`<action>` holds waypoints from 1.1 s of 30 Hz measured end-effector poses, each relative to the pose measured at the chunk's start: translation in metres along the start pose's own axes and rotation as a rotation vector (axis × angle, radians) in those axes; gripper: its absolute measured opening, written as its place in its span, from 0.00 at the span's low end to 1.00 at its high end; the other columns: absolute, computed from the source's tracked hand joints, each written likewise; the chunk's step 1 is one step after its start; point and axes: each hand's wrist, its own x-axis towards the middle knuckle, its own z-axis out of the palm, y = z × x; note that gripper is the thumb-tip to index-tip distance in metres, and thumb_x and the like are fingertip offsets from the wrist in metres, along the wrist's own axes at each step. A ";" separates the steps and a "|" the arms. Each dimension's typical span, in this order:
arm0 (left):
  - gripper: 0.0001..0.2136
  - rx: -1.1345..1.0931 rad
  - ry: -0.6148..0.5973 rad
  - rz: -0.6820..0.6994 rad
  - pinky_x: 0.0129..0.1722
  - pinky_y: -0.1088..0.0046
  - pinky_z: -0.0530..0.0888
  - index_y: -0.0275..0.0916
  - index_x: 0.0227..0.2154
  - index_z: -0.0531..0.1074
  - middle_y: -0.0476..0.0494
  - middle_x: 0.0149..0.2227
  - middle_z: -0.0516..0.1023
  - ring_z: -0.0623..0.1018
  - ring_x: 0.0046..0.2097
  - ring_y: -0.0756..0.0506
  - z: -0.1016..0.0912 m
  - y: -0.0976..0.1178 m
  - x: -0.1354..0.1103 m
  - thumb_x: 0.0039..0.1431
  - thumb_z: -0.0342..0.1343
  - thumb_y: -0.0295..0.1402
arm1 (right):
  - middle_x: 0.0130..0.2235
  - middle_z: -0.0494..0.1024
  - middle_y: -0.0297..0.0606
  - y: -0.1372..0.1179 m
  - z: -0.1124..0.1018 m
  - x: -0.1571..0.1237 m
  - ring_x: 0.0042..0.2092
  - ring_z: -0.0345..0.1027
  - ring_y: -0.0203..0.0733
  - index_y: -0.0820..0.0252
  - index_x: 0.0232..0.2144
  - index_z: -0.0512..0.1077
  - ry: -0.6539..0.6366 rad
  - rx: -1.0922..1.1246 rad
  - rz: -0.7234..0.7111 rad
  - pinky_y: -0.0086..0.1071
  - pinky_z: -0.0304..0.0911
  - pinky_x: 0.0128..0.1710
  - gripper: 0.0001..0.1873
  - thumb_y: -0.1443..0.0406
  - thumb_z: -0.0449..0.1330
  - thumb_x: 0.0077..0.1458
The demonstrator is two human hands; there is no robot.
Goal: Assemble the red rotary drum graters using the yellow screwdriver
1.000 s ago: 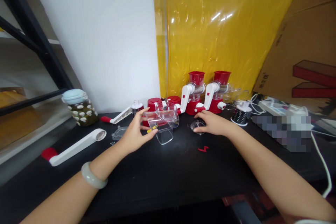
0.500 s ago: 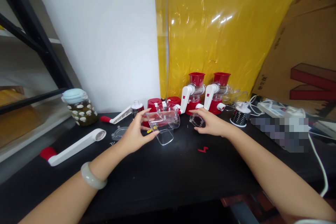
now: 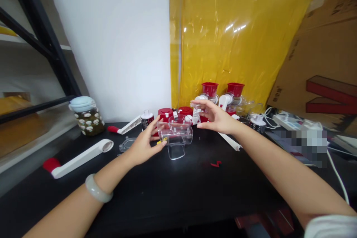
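Observation:
My left hand (image 3: 145, 143) is closed round the left end of a clear plastic grater housing (image 3: 177, 137), which I hold just above the black table. A small yellow piece (image 3: 162, 141) shows by its thumb. To the right, my right hand (image 3: 219, 118) is raised with its fingertips round a clear plastic cover (image 3: 196, 105), mostly hidden against the things behind. The cover and the housing are apart. Behind the housing stand red bases (image 3: 165, 112). Left of my left hand lies another clear oval cover (image 3: 128, 144).
Two red-and-white rotary graters (image 3: 209, 88) stand at the back. White cranks with red knobs (image 3: 80, 159) lie left, near a patterned jar (image 3: 87, 115). A red scrap (image 3: 216, 164) lies in front. Right are a drum grater (image 3: 257, 122), cables and a large carton (image 3: 318, 55).
My right hand has risen and moved left with the clear cover, uncovering a white crank lying under it. My left hand still holds the housing, now slightly more level.

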 end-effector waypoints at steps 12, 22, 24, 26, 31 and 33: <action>0.40 -0.119 -0.078 0.008 0.61 0.44 0.67 0.49 0.70 0.38 0.32 0.68 0.58 0.67 0.64 0.33 -0.006 -0.010 0.000 0.63 0.58 0.36 | 0.63 0.68 0.35 -0.043 -0.001 0.077 0.61 0.64 0.45 0.48 0.63 0.63 -0.614 -0.466 0.019 0.35 0.59 0.60 0.41 0.63 0.70 0.48; 0.40 -0.095 -0.078 0.017 0.61 0.43 0.66 0.49 0.70 0.38 0.32 0.67 0.59 0.64 0.66 0.32 -0.006 -0.012 0.000 0.63 0.58 0.35 | 0.63 0.69 0.38 -0.024 0.002 0.069 0.61 0.64 0.46 0.52 0.63 0.64 -0.606 -0.410 0.076 0.35 0.59 0.59 0.40 0.59 0.70 0.49; 0.40 -0.094 -0.072 0.019 0.61 0.43 0.66 0.50 0.70 0.39 0.33 0.67 0.60 0.65 0.66 0.32 -0.005 -0.013 0.000 0.63 0.58 0.35 | 0.63 0.68 0.38 -0.022 0.002 0.068 0.62 0.63 0.46 0.52 0.63 0.63 -0.599 -0.387 0.077 0.36 0.58 0.60 0.40 0.59 0.70 0.49; 0.40 -0.097 -0.076 0.022 0.61 0.43 0.66 0.50 0.70 0.39 0.34 0.67 0.60 0.66 0.65 0.33 -0.005 -0.014 0.000 0.62 0.58 0.34 | 0.64 0.67 0.37 -0.020 0.001 0.067 0.62 0.63 0.46 0.50 0.64 0.62 -0.588 -0.360 0.064 0.36 0.57 0.61 0.40 0.58 0.69 0.51; 0.41 -0.101 -0.091 0.021 0.61 0.45 0.66 0.51 0.70 0.38 0.35 0.68 0.59 0.66 0.65 0.33 -0.006 -0.016 0.000 0.63 0.58 0.35 | 0.64 0.67 0.35 -0.016 0.002 0.068 0.63 0.62 0.45 0.47 0.62 0.65 -0.593 -0.321 0.048 0.36 0.57 0.61 0.37 0.59 0.69 0.51; 0.41 -0.102 -0.093 0.016 0.61 0.45 0.66 0.51 0.70 0.37 0.35 0.68 0.59 0.66 0.65 0.34 -0.005 -0.017 0.000 0.63 0.57 0.35 | 0.63 0.68 0.34 -0.015 0.002 0.068 0.63 0.61 0.45 0.46 0.61 0.66 -0.598 -0.318 0.046 0.37 0.57 0.61 0.35 0.59 0.69 0.51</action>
